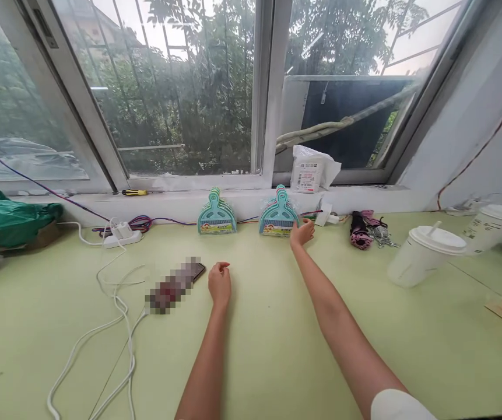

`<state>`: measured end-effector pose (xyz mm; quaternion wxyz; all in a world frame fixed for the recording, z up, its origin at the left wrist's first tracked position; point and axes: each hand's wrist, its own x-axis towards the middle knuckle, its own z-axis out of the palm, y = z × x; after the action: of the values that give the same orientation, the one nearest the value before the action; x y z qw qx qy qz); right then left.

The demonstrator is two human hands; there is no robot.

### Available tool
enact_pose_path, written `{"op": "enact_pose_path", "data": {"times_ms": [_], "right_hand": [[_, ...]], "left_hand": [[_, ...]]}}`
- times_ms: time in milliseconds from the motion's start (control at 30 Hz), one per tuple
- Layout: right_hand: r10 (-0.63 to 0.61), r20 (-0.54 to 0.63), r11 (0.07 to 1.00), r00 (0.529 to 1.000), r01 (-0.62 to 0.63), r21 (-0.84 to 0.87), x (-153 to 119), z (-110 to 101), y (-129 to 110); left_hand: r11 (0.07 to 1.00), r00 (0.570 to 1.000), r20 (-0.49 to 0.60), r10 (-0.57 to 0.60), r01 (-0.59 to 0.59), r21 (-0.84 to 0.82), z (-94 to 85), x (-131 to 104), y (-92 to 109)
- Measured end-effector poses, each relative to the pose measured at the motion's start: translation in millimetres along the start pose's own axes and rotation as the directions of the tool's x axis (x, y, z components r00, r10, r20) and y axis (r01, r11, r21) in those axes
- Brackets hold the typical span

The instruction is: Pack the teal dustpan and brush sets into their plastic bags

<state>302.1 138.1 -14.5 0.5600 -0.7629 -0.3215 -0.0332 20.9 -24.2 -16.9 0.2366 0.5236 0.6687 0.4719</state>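
Note:
Two rows of small teal dustpan-and-brush sets in clear wrap stand upright against the low wall below the window. One is the left row of dustpan sets (216, 217), the other the right row of dustpan sets (277, 217), where a pink one shows behind the front. My right hand (302, 233) is at the lower right edge of the right row, thumb side against it, with its other fingers loosely bent and apart. Resting on the table with curled fingers and nothing visible in it, my left hand (220, 284) lies nearer to me, right of a blurred phone (176, 286).
White cables (123, 309) run across the left of the green table (268, 350) to a power strip (122, 236). A green bag (10, 219) lies far left. At right are a folded umbrella (359, 231) and a lidded cup (428, 256). A white package (309, 169) stands on the sill.

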Motion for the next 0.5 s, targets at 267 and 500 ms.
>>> {"op": "enact_pose_path", "data": {"times_ms": [267, 500], "right_hand": [[-0.253, 0.394, 0.952, 0.884, 0.3, -0.061, 36, -18, 46], [-0.322, 0.243, 0.917, 0.915, 0.365, -0.16, 26, -35, 28]], "left_hand": [[1.0, 1.0, 0.014, -0.027, 0.027, 0.008, 0.4, 0, 3], [1.0, 1.0, 0.013, 0.01, -0.01, 0.012, 3.7, 2, -3]]}}
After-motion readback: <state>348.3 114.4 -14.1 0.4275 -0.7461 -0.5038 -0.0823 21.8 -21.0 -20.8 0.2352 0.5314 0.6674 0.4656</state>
